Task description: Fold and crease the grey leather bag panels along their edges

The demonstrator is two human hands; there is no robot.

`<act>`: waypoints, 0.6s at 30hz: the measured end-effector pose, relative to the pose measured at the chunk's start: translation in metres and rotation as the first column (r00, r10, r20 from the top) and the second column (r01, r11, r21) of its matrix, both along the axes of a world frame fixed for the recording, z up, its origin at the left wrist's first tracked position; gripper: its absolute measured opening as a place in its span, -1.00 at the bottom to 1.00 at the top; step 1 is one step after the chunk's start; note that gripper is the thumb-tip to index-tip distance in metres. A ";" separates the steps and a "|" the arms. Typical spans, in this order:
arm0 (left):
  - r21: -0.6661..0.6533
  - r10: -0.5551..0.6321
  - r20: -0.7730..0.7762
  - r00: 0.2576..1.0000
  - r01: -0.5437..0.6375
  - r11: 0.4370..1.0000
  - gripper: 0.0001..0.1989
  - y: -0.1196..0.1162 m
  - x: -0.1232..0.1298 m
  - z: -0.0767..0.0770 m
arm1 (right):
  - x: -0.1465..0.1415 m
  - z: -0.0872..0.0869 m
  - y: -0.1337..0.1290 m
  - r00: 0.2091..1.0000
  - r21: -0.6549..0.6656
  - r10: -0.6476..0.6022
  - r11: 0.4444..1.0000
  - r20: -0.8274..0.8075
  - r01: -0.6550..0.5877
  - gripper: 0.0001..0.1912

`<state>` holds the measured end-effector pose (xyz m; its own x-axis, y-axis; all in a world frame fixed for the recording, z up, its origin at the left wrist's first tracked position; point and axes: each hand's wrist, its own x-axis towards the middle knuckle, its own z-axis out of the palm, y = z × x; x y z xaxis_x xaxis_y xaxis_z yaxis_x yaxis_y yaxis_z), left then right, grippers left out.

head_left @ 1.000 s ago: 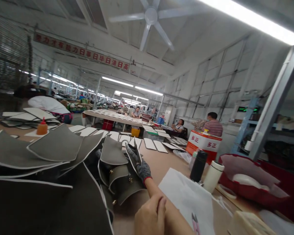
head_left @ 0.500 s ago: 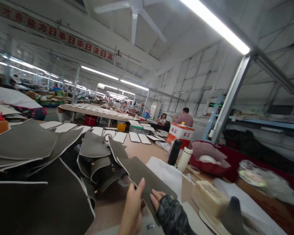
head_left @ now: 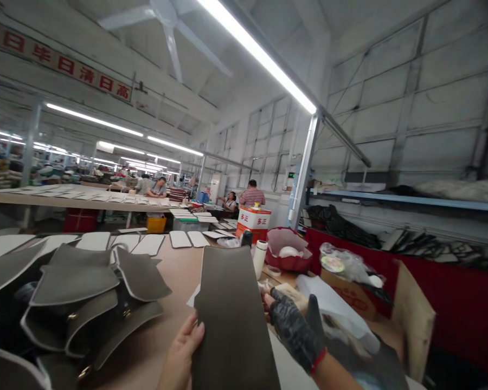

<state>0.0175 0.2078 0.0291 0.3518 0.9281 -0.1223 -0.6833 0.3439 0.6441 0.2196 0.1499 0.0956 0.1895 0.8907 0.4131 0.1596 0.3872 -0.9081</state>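
A long grey leather-like panel [head_left: 231, 319] stands tilted up in front of me, its broad face towards me. My left hand [head_left: 186, 344] is closed on its left edge, thumb on the near face. At the right edge is my right hand [head_left: 282, 309], in a dark patterned fingerless glove with a red cuff. Its fingers are bent against that edge, with the tips partly hidden. To the left lie several grey bag pieces [head_left: 77, 273] with pale edges and small brass-coloured fittings, heaped on the brown table [head_left: 179, 265].
Pale panels [head_left: 180, 239] lie in rows along the table. Beyond the panel stand a cream bottle [head_left: 259, 257], a dark bottle [head_left: 246, 238], a red-and-white box [head_left: 254, 219] and a red wrapped bowl [head_left: 287, 252]. A wooden board [head_left: 412, 319] stands at right. Several people sit farther back.
The view has swung right. The panel has come upright and faces me more fully. My right hand has gone from the panel's face to its right edge; my left hand keeps hold.
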 end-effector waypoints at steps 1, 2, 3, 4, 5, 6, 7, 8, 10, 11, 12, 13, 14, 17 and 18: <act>0.002 -0.001 0.003 1.000 0.001 1.000 -0.35 0.000 0.000 0.001 | -0.004 0.001 -0.002 0.998 -0.028 0.034 0.999 -0.057 -0.036 -0.38; 0.003 -0.003 0.007 1.000 0.003 1.000 -0.34 -0.001 -0.001 0.001 | -0.008 0.002 -0.005 0.996 -0.036 0.033 0.999 -0.080 -0.036 -0.38; 0.004 -0.001 0.007 1.000 0.001 1.000 -0.32 0.000 -0.001 0.001 | -0.012 0.001 -0.006 0.996 -0.036 0.013 0.999 -0.084 -0.016 -0.39; 0.005 0.002 0.004 1.000 -0.002 1.000 -0.31 0.000 0.000 0.001 | -0.015 0.000 -0.007 0.997 -0.029 -0.022 0.999 -0.072 0.020 -0.40; 0.007 0.003 0.000 1.000 -0.003 1.000 -0.30 0.000 0.000 0.001 | -0.018 -0.001 -0.008 0.997 -0.023 -0.064 0.998 -0.046 0.063 -0.41; 0.009 0.003 -0.003 1.000 -0.003 1.000 -0.30 0.000 0.000 0.000 | -0.020 -0.001 -0.009 0.995 -0.018 -0.103 0.995 -0.009 0.102 -0.43; 0.011 0.001 -0.007 1.000 -0.001 1.000 -0.30 0.000 0.000 0.000 | -0.021 -0.001 -0.009 0.990 -0.013 -0.134 0.991 0.034 0.134 -0.45; 0.012 -0.004 -0.012 1.000 0.004 1.000 -0.29 0.001 0.000 0.000 | -0.023 0.001 -0.010 0.985 -0.008 -0.152 0.988 0.083 0.153 -0.47; 0.016 -0.016 -0.023 1.000 0.017 1.000 -0.29 0.001 0.000 0.000 | -0.027 0.007 -0.012 0.966 0.001 -0.171 0.985 0.194 0.174 -0.53; 0.021 -0.024 -0.026 0.999 0.024 0.999 -0.29 0.001 -0.001 0.000 | -0.029 0.010 -0.012 0.946 0.004 -0.187 0.981 0.264 0.193 -0.57; 0.031 -0.036 -0.022 0.999 0.037 0.999 -0.29 0.001 -0.001 0.000 | -0.029 0.012 -0.012 0.916 0.007 -0.215 0.974 0.340 0.227 -0.61; 0.049 -0.056 -0.010 0.998 0.057 0.997 -0.31 0.001 -0.001 0.000 | -0.028 0.013 -0.013 0.876 0.008 -0.251 0.962 0.411 0.272 -0.66; 0.080 -0.085 0.009 0.996 0.084 0.993 -0.35 0.000 -0.001 0.000 | -0.025 0.012 -0.014 0.835 0.011 -0.285 0.948 0.470 0.317 -0.70; 0.222 -0.173 0.006 0.985 0.167 0.961 -0.47 -0.005 0.001 0.000 | 0.000 -0.006 -0.027 0.787 0.015 -0.355 0.915 0.504 0.403 -0.76; 0.260 -0.181 -0.031 0.983 0.183 0.948 -0.50 -0.008 0.002 -0.001 | 0.012 -0.014 -0.035 0.787 0.018 -0.394 0.898 0.474 0.439 -0.75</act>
